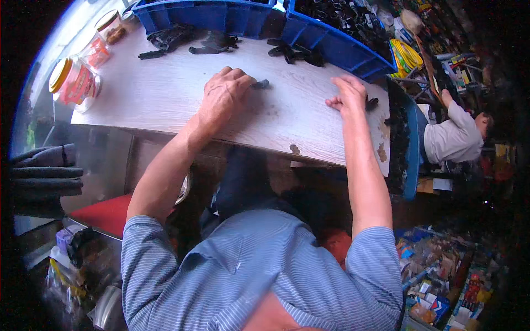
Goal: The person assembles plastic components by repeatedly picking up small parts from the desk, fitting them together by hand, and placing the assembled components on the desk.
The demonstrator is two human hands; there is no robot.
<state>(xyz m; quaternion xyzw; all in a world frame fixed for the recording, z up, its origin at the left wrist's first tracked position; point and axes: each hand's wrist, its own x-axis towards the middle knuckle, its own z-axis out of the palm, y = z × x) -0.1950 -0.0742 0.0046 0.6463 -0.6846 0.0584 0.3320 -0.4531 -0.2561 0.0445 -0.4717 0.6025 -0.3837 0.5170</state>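
Note:
Over the middle of the white table (298,124), my left hand (223,94) has its fingers closed on a small dark grey piece (260,84), whose end sticks out past the fingertips. Most of that piece is hidden, so its kind does not show. Near the table's right end my right hand (349,95) has thumb and fingers apart, with nothing visible between them. Beside its outer edge is a small black piece (371,103). Several black parts lie along the far side in a left pile (168,41), a middle pile (215,42) and a right pile (295,52).
Two blue crates stand at the back, a left crate (204,19) and a right crate (337,49) full of black parts. Lidded jars (74,83) line the left edge. A blue bin (411,149) adjoins the right edge. Farther right is another person (455,132).

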